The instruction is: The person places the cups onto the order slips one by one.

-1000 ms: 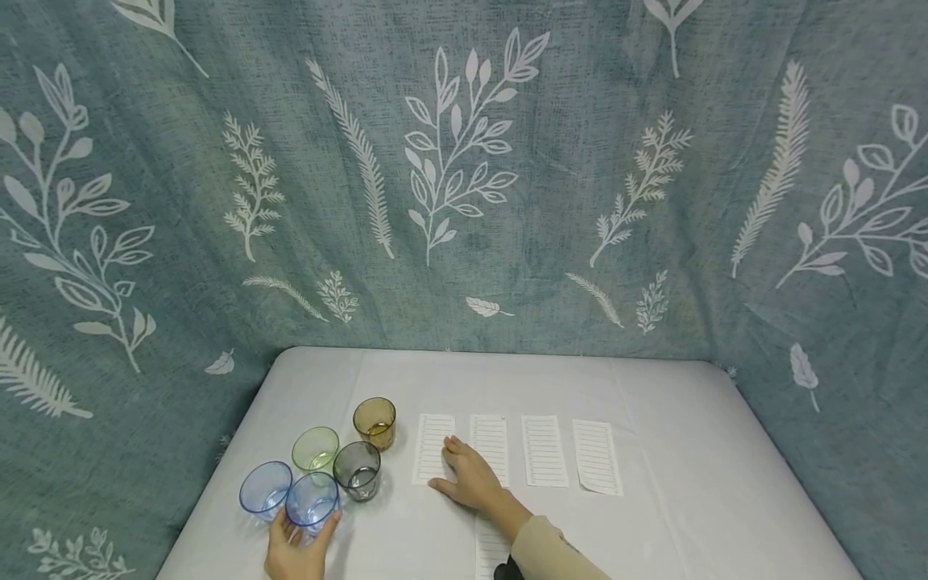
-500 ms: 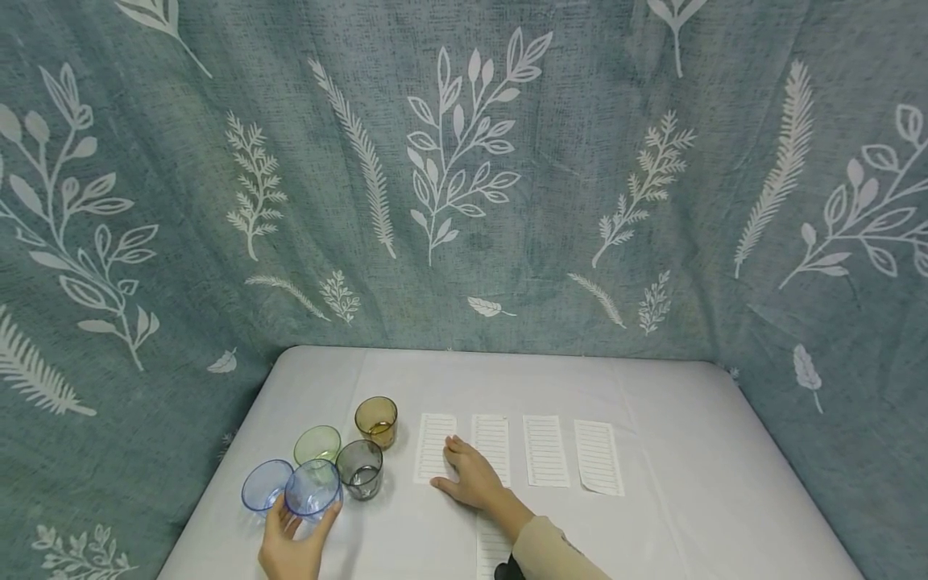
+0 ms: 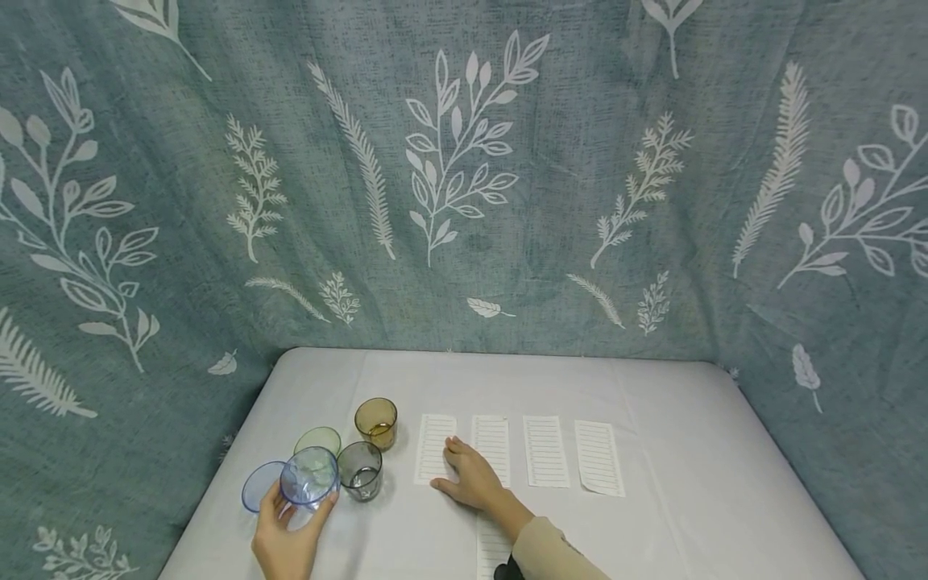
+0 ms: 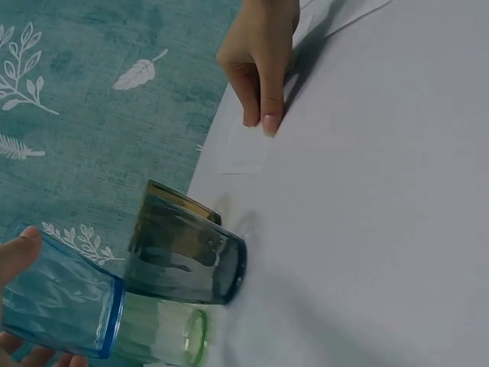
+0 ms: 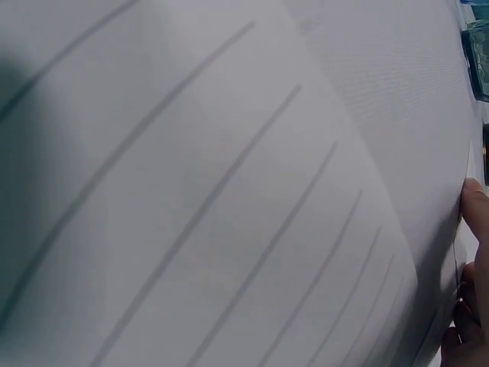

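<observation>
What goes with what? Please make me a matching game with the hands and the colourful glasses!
Column one
1. left hand
2. right hand
3. yellow-brown glass
4. green glass

Column two
A. partly hidden by the held blue glass in the head view
B. farthest back of all the glasses
C. gripping a glass
D. at the lined papers

Pairs: 1-C, 2-D, 3-B, 4-A

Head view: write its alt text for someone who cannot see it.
A person's left hand grips a blue glass; another blue glass, a green glass, a grey glass and an amber glass stand close by on a white table. The right hand lies over lined paper slips, and a leaf-patterned cloth hangs behind.
</observation>
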The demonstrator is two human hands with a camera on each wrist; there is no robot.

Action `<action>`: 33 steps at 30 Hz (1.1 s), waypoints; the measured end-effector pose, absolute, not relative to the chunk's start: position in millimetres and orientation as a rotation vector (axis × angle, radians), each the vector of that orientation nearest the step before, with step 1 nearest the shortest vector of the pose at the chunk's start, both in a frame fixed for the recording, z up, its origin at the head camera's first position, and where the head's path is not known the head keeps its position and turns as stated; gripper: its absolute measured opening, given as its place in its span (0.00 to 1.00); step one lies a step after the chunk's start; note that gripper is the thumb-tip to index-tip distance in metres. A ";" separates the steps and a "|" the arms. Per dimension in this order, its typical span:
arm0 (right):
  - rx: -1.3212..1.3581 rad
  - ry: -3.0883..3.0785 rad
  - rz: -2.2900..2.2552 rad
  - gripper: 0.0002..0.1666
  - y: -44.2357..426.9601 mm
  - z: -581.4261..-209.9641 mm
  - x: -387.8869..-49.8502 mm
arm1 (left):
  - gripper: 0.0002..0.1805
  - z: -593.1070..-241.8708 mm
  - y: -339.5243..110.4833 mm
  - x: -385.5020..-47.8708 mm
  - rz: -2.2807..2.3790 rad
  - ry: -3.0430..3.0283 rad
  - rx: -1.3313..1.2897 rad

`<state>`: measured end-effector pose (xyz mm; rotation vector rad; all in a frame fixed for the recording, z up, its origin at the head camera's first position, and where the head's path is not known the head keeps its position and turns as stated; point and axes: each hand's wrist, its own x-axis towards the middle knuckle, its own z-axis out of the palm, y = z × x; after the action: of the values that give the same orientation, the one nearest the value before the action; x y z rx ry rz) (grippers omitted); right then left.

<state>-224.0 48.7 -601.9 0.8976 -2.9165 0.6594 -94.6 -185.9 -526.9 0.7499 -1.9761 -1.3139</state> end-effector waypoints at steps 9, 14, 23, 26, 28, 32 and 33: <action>0.874 -2.922 0.706 0.39 49.6 -599.9 -222.8 | 0.42 -507.5 -183.7 -103.9 -1.357 -1.963 0.537; 0.867 -2.927 0.720 0.41 50.0 -601.5 -223.4 | 0.40 -501.2 -180.9 -115.0 -1.356 -1.986 0.452; 0.881 -2.905 0.766 0.39 48.9 -600.3 -222.0 | 0.42 -490.5 -177.6 -132.4 -1.487 -2.041 0.352; 0.880 -2.907 0.769 0.38 47.9 -599.6 -221.8 | 0.43 -487.7 -174.7 -137.3 -1.534 -2.078 0.335; 0.870 -2.910 0.754 0.39 47.4 -600.2 -222.6 | 0.42 -487.6 -171.9 -141.2 -1.553 -2.089 0.306; 0.856 -2.912 0.746 0.39 47.3 -601.2 -223.3 | 0.41 -490.5 -165.6 -148.8 -1.573 -2.095 0.242; 0.857 -2.906 0.744 0.39 47.3 -601.5 -223.3 | 0.41 -491.4 -164.0 -150.3 -1.576 -2.096 0.230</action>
<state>-223.3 47.3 -601.5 0.8572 -2.9064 0.7443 -150.3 -164.0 -491.4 0.2295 -2.0961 -1.5759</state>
